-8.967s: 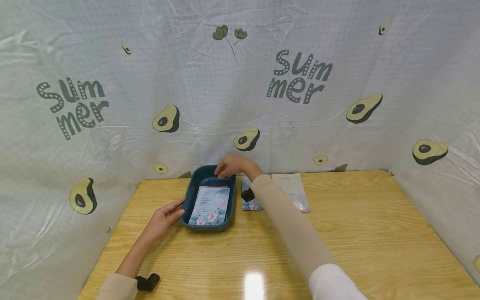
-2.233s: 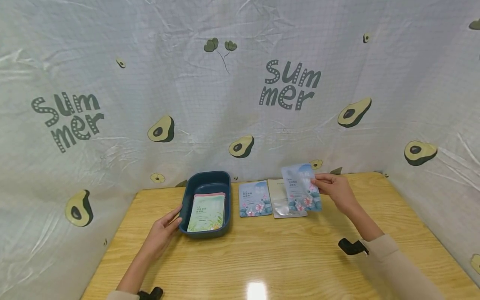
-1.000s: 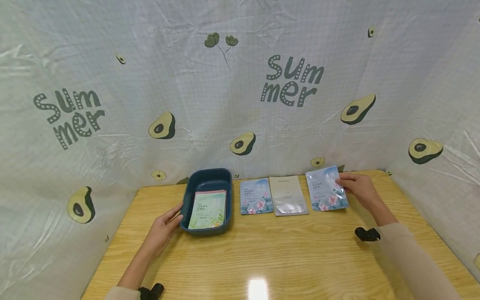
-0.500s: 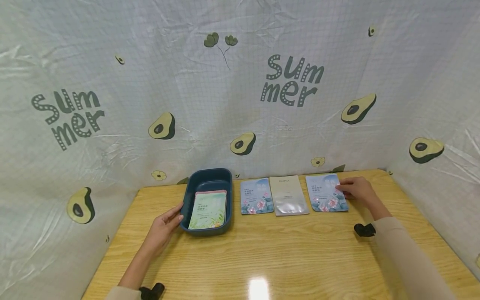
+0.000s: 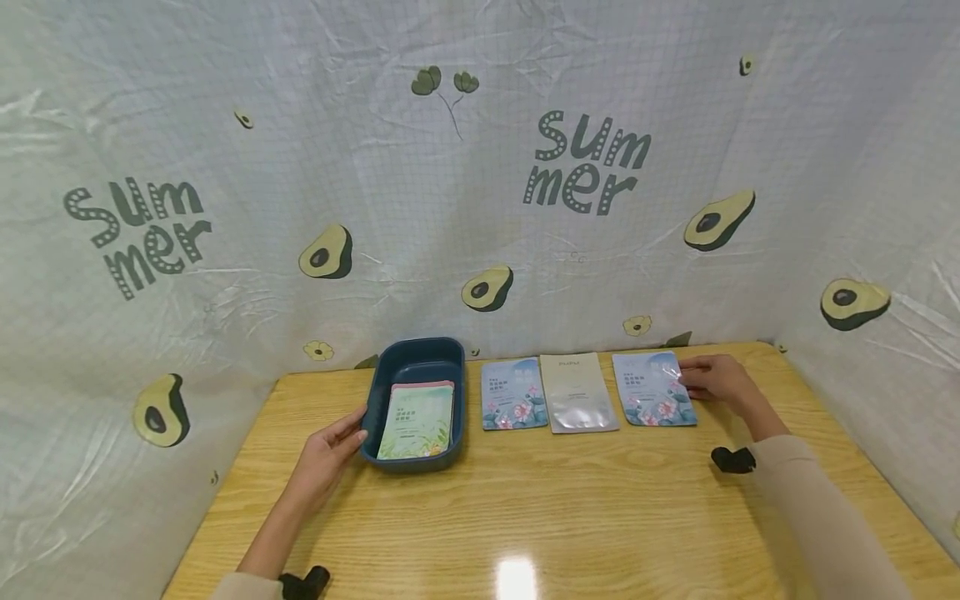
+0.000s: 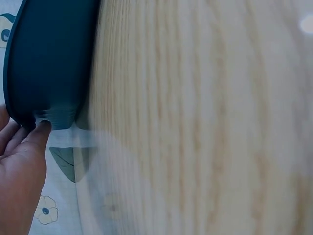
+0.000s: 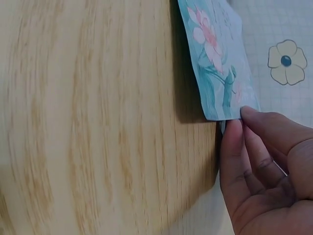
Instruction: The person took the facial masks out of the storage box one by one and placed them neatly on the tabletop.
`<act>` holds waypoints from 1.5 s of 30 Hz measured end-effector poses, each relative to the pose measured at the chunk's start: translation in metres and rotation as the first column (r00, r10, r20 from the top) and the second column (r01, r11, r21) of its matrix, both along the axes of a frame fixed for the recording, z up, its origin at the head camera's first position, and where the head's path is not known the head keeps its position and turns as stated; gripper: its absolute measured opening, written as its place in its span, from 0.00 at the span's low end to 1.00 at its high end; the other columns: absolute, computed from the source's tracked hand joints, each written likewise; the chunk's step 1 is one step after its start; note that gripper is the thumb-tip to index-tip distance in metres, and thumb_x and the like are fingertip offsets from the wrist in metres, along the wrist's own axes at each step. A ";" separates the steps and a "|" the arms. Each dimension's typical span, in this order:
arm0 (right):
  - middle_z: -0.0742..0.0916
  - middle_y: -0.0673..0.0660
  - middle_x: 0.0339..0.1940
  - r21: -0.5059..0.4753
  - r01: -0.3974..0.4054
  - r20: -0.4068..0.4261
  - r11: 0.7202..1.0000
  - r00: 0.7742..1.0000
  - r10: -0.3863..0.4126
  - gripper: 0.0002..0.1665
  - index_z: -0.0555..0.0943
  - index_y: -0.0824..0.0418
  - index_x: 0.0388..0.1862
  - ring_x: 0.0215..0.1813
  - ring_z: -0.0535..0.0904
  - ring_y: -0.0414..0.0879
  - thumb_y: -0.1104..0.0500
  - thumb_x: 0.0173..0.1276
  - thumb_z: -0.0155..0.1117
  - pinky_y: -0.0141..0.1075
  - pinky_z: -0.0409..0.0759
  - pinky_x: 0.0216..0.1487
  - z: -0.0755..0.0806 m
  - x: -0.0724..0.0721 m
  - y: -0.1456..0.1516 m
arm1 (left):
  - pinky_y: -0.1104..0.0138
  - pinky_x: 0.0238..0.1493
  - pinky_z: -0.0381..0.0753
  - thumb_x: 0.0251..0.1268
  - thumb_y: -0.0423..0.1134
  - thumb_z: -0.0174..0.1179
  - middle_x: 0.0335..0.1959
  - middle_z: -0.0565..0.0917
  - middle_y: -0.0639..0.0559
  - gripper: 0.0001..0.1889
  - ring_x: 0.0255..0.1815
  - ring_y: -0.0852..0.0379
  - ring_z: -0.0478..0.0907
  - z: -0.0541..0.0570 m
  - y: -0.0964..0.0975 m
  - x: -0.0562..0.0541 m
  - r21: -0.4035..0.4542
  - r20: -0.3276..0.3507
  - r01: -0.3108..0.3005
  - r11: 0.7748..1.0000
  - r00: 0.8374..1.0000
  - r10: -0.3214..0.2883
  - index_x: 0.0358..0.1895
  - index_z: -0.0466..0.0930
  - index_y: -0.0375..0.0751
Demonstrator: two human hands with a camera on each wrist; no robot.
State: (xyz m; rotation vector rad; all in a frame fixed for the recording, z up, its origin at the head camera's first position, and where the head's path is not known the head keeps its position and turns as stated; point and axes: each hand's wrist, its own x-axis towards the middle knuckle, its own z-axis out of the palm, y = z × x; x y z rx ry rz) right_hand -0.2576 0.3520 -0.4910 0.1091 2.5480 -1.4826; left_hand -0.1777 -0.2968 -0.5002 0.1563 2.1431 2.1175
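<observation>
At the table's back left stands a dark blue plastic bin (image 5: 459, 417) holding a stack of sheet mask packets, a green packet (image 5: 415, 421) on top. My left hand (image 5: 326, 450) touches the bin's left outer wall, fingers fairly straight. A blue lotus-print sheet mask packet (image 5: 655, 390) lies at the right end of a row. My right hand (image 5: 722, 387) pinches its right edge; the right wrist view shows thumb and fingers meeting at the packet's corner. Left of it are a beige packet (image 5: 579, 392) and another blue lotus packet (image 5: 513, 393).
The row of packets lies near the back edge of the wooden table (image 5: 555, 500). A white curtain (image 5: 405, 208) printed with avocados hangs behind and at both sides. Black camera mounts sit at both wrists.
The lotus packet came from above the beige one, moved right and was lowered flat on the table. Earlier, a lotus packet topped the bin's stack; now green does. The left hand stays at the bin.
</observation>
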 end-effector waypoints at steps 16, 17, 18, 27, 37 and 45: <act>0.88 0.67 0.49 0.108 0.023 -0.082 0.994 0.997 -0.014 0.26 0.77 0.76 0.64 0.38 0.87 0.44 0.59 0.76 0.63 0.37 0.88 0.40 -0.010 -0.005 -0.006 | 0.76 0.59 0.77 0.78 0.28 0.54 0.79 0.56 0.32 0.31 0.64 0.75 0.71 -0.003 0.002 -0.001 0.024 -0.007 -0.023 0.999 1.000 0.023 0.77 0.54 0.24; 0.88 0.68 0.49 0.154 0.015 -0.105 0.988 0.994 0.001 0.25 0.78 0.76 0.63 0.40 0.87 0.46 0.58 0.76 0.63 0.38 0.88 0.41 -0.009 -0.005 -0.006 | 0.76 0.58 0.78 0.78 0.28 0.54 0.79 0.56 0.32 0.31 0.64 0.74 0.71 -0.003 0.002 0.000 0.026 -0.007 -0.022 0.999 1.000 0.022 0.77 0.54 0.24; 0.88 0.69 0.50 0.201 0.014 -0.131 0.980 0.991 0.013 0.25 0.79 0.74 0.62 0.42 0.87 0.49 0.56 0.76 0.63 0.40 0.88 0.42 -0.008 -0.005 -0.006 | 0.76 0.58 0.78 0.78 0.28 0.54 0.79 0.56 0.32 0.30 0.64 0.73 0.71 -0.004 0.001 0.000 0.026 -0.008 -0.021 0.999 1.000 0.021 0.77 0.55 0.24; 0.86 0.68 0.56 0.245 -0.099 -0.292 0.965 0.941 0.170 0.26 0.80 0.69 0.63 0.55 0.84 0.61 0.50 0.78 0.61 0.46 0.86 0.52 0.024 -0.009 -0.043 | 0.76 0.58 0.78 0.78 0.29 0.53 0.78 0.56 0.29 0.30 0.66 0.70 0.71 -0.003 0.002 -0.001 0.033 -0.021 -0.017 0.999 1.000 0.018 0.77 0.54 0.23; 0.88 0.61 0.55 0.225 -0.261 -0.417 0.939 0.845 0.335 0.18 0.85 0.62 0.59 0.55 0.84 0.57 0.54 0.77 0.63 0.51 0.84 0.55 0.047 -0.027 -0.132 | 0.75 0.59 0.78 0.78 0.28 0.53 0.78 0.56 0.29 0.30 0.65 0.70 0.72 -0.002 0.002 -0.002 0.031 -0.038 -0.017 0.999 0.999 0.018 0.76 0.55 0.22; 0.88 0.56 0.55 0.105 -0.400 -0.411 0.910 0.816 0.406 0.18 0.85 0.60 0.59 0.56 0.84 0.51 0.54 0.77 0.63 0.46 0.85 0.55 0.059 -0.036 -0.208 | 0.76 0.59 0.78 0.78 0.30 0.54 0.78 0.57 0.31 0.30 0.64 0.72 0.72 -0.002 0.002 0.000 0.016 -0.009 -0.036 0.999 0.999 0.036 0.77 0.56 0.25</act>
